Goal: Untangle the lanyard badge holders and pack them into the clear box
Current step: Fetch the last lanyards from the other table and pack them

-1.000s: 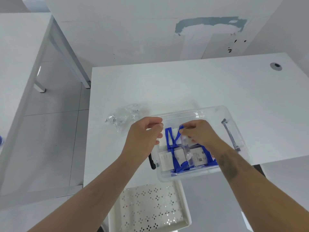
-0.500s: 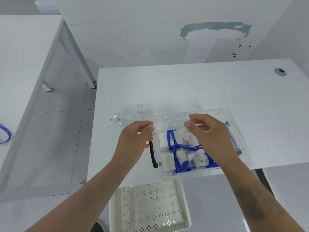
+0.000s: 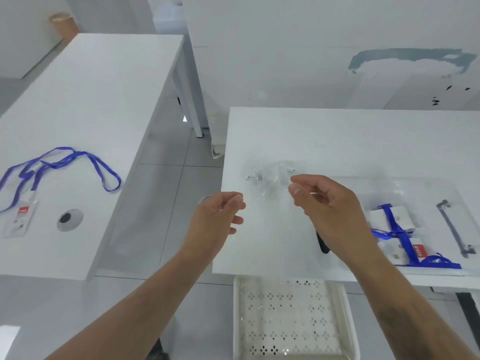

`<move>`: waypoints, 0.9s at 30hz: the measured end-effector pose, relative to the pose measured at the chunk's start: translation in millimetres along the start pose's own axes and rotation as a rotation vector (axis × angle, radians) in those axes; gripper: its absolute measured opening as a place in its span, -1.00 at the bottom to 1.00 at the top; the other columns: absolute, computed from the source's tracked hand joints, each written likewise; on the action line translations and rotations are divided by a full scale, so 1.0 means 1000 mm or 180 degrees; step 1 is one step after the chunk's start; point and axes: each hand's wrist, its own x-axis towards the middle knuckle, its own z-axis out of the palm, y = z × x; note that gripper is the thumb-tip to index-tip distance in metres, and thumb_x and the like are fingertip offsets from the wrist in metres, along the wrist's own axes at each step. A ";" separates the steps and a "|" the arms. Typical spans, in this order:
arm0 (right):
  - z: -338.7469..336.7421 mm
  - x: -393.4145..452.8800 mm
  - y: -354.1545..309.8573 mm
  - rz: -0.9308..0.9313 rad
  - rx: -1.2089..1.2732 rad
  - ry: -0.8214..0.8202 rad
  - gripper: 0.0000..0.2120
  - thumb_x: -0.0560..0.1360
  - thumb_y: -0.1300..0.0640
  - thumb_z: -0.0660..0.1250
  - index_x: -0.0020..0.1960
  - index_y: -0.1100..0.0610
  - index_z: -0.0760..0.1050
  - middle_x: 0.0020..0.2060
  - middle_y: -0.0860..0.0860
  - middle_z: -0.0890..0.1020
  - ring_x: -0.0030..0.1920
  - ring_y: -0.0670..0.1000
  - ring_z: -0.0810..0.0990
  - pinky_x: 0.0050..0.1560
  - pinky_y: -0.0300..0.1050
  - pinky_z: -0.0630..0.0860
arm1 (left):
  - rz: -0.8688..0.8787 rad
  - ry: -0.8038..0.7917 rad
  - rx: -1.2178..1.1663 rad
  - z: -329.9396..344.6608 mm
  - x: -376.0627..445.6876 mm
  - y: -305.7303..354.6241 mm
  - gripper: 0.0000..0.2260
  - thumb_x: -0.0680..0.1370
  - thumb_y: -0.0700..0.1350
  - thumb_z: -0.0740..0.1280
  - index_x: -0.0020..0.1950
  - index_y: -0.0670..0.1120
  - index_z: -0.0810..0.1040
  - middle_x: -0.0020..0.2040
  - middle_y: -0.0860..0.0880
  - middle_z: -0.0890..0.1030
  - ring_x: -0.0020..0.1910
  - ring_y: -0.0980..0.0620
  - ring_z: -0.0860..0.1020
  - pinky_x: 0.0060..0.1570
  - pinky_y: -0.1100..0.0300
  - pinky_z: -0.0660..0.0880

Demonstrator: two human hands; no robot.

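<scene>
Both hands hung in the air with loosely curled fingers, holding nothing: the left hand point(image 3: 218, 216) at the near counter's point(image 3: 350, 141) left edge, the right hand point(image 3: 330, 206) just left of the clear box point(image 3: 428, 193). Packed lanyard badge holders point(image 3: 400, 235) lay inside that box. One more lanyard badge holder point(image 3: 39, 178) lay spread on the separate counter point(image 3: 85, 100) to the left, well apart.

Crumpled clear plastic wrap point(image 3: 270, 175) lies on right white table point(image 3: 337, 141), near its left edge. W/ that table as landmark: perforated white tray point(image 3: 291, 320) sits below its near edge; second white table point(image 3: 85, 100) stands to its left across a floor gap, w/ round cable grommet point(image 3: 69, 219) near its front. Tan basket point(image 3: 63, 24) far left, by wall.
</scene>
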 end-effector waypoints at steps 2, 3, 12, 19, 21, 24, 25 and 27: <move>0.028 -0.004 -0.007 -0.0018 0.0037 -0.0059 -0.88 0.49 -0.08 0.38 0.03 -0.18 0.61 -0.09 -0.26 0.67 -0.04 -0.11 0.65 0.11 0.03 0.58 | -0.0012 0.0025 -0.0024 -0.027 0.001 -0.007 -0.88 0.59 -0.09 0.29 0.03 0.00 0.63 -0.04 0.02 0.70 -0.23 0.10 0.63 -0.24 0.23 0.55; 0.048 -0.007 -0.011 -0.0033 0.0036 -0.0085 -0.88 0.49 -0.08 0.38 0.03 -0.18 0.61 -0.09 -0.25 0.67 -0.05 -0.09 0.65 0.12 0.04 0.57 | -0.0012 0.0052 -0.0044 -0.046 0.002 -0.012 -0.88 0.59 -0.10 0.29 0.04 0.00 0.63 -0.05 0.01 0.70 -0.22 0.08 0.63 -0.26 0.25 0.55; 0.248 -0.026 -0.053 0.0266 0.0036 -0.0136 -0.83 0.50 -0.06 0.37 0.08 -0.14 0.61 -0.04 -0.17 0.67 -0.03 -0.10 0.65 0.12 0.03 0.58 | -0.0024 0.0108 0.0003 -0.255 0.041 -0.055 -0.87 0.61 -0.10 0.27 0.01 0.02 0.62 -0.10 0.05 0.70 -0.20 0.04 0.65 -0.17 0.14 0.56; 0.345 -0.043 -0.078 0.0457 0.0042 -0.0165 -0.87 0.50 0.00 0.37 0.04 -0.13 0.61 -0.16 -0.14 0.69 -0.04 -0.08 0.65 0.12 0.02 0.58 | -0.0180 0.0189 -0.0002 -0.363 0.060 -0.068 -0.87 0.61 -0.12 0.27 0.05 -0.03 0.61 -0.08 0.04 0.69 -0.23 0.07 0.64 -0.21 0.21 0.55; 0.356 -0.043 -0.083 0.0495 0.0018 -0.0170 -0.87 0.50 0.00 0.37 0.03 -0.13 0.61 -0.15 -0.15 0.69 -0.04 -0.08 0.65 0.12 0.01 0.57 | -0.0188 0.0195 0.0013 -0.379 0.062 -0.070 -0.87 0.61 -0.12 0.27 0.05 -0.02 0.62 -0.08 0.04 0.70 -0.22 0.06 0.65 -0.20 0.19 0.56; 0.366 -0.039 -0.089 0.0510 0.0009 -0.0199 -0.88 0.50 -0.01 0.37 0.02 -0.14 0.61 -0.13 -0.16 0.69 -0.06 -0.09 0.65 0.09 -0.03 0.59 | -0.0198 0.0238 0.0072 -0.394 0.066 -0.071 -0.88 0.61 -0.11 0.28 0.02 0.03 0.61 -0.08 0.05 0.69 -0.21 0.07 0.66 -0.17 0.16 0.57; 0.372 -0.035 -0.089 0.0497 0.0012 -0.0233 -0.88 0.50 -0.01 0.38 0.02 -0.13 0.61 -0.13 -0.16 0.69 -0.06 -0.09 0.66 0.07 -0.04 0.59 | -0.0191 0.0292 0.0076 -0.400 0.067 -0.073 -0.88 0.60 -0.11 0.28 -0.01 0.05 0.61 -0.08 0.05 0.69 -0.22 0.08 0.66 -0.16 0.15 0.58; 0.378 -0.028 -0.088 0.0491 0.0005 -0.0267 -0.87 0.51 0.00 0.38 0.04 -0.12 0.61 -0.12 -0.14 0.69 -0.07 -0.08 0.66 0.04 -0.08 0.59 | -0.0197 0.0363 0.0126 -0.405 0.068 -0.076 -0.88 0.59 -0.10 0.30 -0.04 0.08 0.60 -0.10 0.07 0.69 -0.21 0.08 0.66 -0.17 0.16 0.58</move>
